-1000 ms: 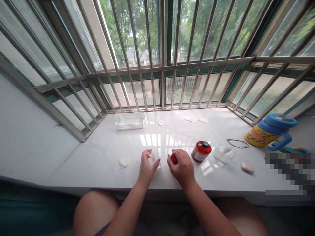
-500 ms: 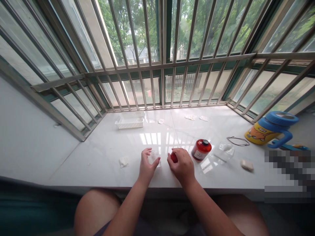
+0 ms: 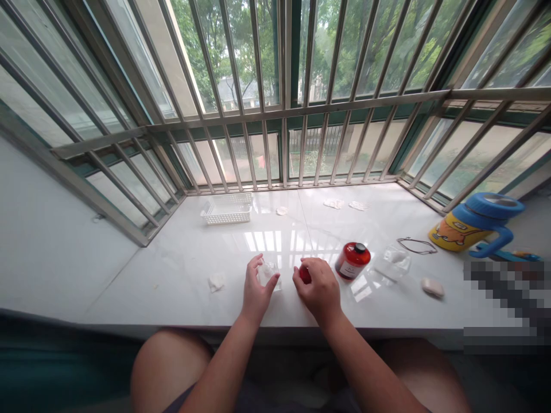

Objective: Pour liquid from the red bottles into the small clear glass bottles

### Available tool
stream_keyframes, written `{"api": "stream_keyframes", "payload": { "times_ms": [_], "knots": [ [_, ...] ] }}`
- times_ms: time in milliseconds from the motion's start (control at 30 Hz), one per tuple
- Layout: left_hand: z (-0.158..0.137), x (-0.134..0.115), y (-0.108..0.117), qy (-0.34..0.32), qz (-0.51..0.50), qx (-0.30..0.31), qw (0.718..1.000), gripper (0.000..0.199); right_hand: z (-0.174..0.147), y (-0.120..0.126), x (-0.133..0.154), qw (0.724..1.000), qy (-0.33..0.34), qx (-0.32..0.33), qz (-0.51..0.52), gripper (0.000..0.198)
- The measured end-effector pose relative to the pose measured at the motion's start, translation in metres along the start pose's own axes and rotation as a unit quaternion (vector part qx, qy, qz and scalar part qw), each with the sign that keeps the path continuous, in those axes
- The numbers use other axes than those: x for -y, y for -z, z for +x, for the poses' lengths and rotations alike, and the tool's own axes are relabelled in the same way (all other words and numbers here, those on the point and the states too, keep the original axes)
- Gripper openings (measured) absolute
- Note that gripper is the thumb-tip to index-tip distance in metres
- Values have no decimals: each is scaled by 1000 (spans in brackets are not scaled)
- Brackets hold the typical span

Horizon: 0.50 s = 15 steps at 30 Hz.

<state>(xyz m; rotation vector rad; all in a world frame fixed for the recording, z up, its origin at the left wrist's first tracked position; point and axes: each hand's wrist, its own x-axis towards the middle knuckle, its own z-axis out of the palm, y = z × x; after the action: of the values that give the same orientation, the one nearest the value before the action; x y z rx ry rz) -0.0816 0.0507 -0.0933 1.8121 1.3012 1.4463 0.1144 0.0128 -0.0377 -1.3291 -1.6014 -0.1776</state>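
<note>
My left hand (image 3: 257, 287) is curled around a small clear plastic box (image 3: 269, 275) on the white counter, thumb on its near right side and fingers at its left. Part of the box is hidden by the hand. My right hand (image 3: 321, 287) is closed on a small round red object (image 3: 305, 275), mostly covered by the fingers, so its kind cannot be made out. A gap of bare counter separates the two hands. Just right of my right hand stands a red bottle (image 3: 353, 261) with a black cap and a pale label.
A white perforated basket (image 3: 227, 213) sits at the back left. Crumpled tissue (image 3: 216, 281) lies left of my hands. To the right are clear plastic packaging (image 3: 395, 263), a thin cord loop (image 3: 416, 246), a pale rounded block (image 3: 433, 288) and a blue-yellow mug (image 3: 462, 226). Window bars rise behind.
The fingers of my left hand have lifted slightly at the clear box. My right hand stays in place with the red object. The view has shifted very little.
</note>
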Motion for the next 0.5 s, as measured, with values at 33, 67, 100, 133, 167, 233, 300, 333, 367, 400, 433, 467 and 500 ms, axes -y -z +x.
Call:
{"api": "stream_keyframes", "payload": {
  "times_ms": [33,67,100,133,167,233,300,333,367,400,433,467,500],
  "knots": [
    [0,-1,1,-12,16,11,1000,47,0,0,0,1000,0,-1,0,11],
    [1,-1,1,-24,32,21,999,43,0,0,0,1000,0,-1,0,11],
    [1,-2,2,-34,42,25,998,38,0,0,0,1000,0,-2,1,11],
    [1,-2,2,-36,44,21,998,33,0,0,0,1000,0,-2,1,11],
    [1,-2,2,-32,40,12,999,32,0,0,-1,1000,1,-3,2,11],
    [0,-1,1,-15,26,-13,999,38,0,0,-1,1000,1,-3,2,11],
    [0,-1,1,-8,29,-22,999,48,0,0,-1,1000,-1,-2,1,11],
    [0,-2,1,-14,38,-17,999,50,0,0,-1,1000,-1,-1,1,11],
    [1,-3,2,-25,48,-11,998,50,0,0,-1,1000,-1,-1,0,11],
    [1,-4,2,-37,56,-5,998,46,0,0,0,1000,0,-1,1,11],
    [2,-6,3,-49,61,1,997,41,0,0,0,1000,0,-1,1,11],
    [2,-7,4,-57,62,5,996,36,0,0,0,1000,0,-2,2,11],
    [3,-8,4,-61,60,9,996,32,0,0,0,1000,-1,-2,3,11]
  ]
}}
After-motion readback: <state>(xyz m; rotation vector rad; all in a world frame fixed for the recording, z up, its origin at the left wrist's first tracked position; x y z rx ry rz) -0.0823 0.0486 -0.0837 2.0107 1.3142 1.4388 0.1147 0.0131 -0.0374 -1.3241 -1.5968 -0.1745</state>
